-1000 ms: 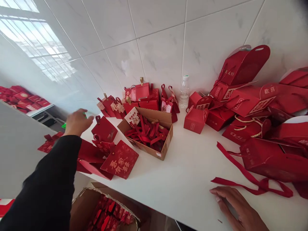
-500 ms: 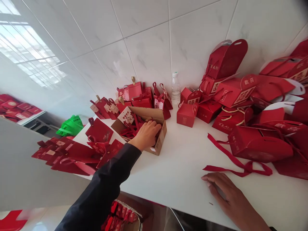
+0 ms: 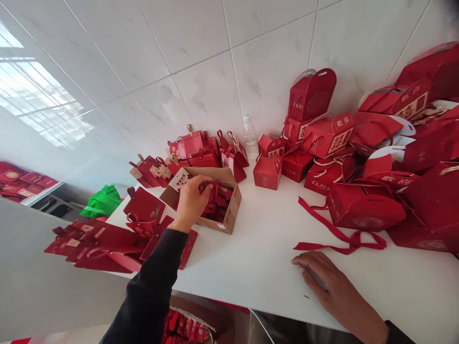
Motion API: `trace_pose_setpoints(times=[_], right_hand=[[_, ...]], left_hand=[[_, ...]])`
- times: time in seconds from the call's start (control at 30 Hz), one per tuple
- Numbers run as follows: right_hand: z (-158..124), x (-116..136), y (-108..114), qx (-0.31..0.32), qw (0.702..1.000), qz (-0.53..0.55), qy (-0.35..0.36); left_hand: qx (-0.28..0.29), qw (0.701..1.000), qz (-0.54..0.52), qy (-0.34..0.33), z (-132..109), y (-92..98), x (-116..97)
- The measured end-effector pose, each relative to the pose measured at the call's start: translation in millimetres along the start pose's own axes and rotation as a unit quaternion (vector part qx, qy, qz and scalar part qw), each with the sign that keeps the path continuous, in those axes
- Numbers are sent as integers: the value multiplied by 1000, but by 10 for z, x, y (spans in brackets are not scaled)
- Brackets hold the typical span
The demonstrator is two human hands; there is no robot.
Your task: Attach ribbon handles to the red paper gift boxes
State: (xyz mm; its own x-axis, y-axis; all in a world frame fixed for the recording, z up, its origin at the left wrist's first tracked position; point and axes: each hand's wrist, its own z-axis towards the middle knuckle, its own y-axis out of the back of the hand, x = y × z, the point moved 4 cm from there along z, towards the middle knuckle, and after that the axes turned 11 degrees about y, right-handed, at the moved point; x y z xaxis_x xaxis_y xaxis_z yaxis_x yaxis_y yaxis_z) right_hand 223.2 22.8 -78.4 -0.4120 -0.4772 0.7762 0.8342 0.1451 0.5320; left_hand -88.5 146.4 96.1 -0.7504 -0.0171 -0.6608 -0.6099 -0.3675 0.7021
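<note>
While my left hand (image 3: 191, 203) hangs over the near wall of the cardboard box (image 3: 232, 214), its fingers (image 3: 202, 184) are curled closed, pinching a red strip (image 3: 214, 185) at the top of the box.
- Loose red pieces (image 3: 220, 203) fill the box just below and to the right of those fingertips.
- A black sleeve (image 3: 154, 282) runs back from the wrist toward me.
- Flat red bags (image 3: 107, 239) lie fanned out left of the fingers, some under the wrist.
- A green bag (image 3: 102, 203) sits farther left, well apart.
- A small red carton (image 3: 267, 173) stands beyond and to the right of the fingers. A water bottle (image 3: 250, 138) stands past it against the tiled wall (image 3: 201, 71).

My right hand (image 3: 324, 284) is palm down on the white table (image 3: 258, 258). Its fingers (image 3: 304, 263) are laid flat and loose, holding nothing.
- A long red ribbon (image 3: 337, 237) lies just ahead of the fingertips, apparently not touching them.
- A pile of red gift boxes (image 3: 358, 210) begins beyond the ribbon and spreads off to the right.
- Below the table edge, between my two arms, an open carton of red items (image 3: 186, 327) shows.
</note>
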Motion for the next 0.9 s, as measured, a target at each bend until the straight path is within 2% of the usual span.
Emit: trace_pose_setpoints(times=[0.1,0.17,0.23,0.3,0.37,0.43,0.53,0.6,0.77,0.9], right_hand=[[35,32,19,-11,1000,14,-5],[40,97,65,-21,999,28,-28],[39,219,148,-30,997,41,-64],[59,388,254,-32,993,60,-97],[111,563,343,-25,987,111,-116],[175,699,409,-28,980,155,-120],[231,777,464,-49,976,171,-122],[235,773,476,-58,975,174,-123],[189,738,465,-44,960,224,-160],[166,751,457,-38,960,230,-157]], left_hand=[[-15,994,-104,42,-242,40,-148],[25,971,-216,98,-537,-45,-267],[94,902,-374,195,-898,-227,-364],[142,822,-476,279,-1255,-441,-443],[168,776,-512,328,-1540,-646,-488],[185,748,-529,354,-1737,-833,-500],[208,728,-541,366,-1900,-1034,-507],[226,719,-543,369,-1964,-1102,-518],[268,694,-552,377,-2076,-1146,-543],[272,693,-553,375,-2106,-1174,-548]])
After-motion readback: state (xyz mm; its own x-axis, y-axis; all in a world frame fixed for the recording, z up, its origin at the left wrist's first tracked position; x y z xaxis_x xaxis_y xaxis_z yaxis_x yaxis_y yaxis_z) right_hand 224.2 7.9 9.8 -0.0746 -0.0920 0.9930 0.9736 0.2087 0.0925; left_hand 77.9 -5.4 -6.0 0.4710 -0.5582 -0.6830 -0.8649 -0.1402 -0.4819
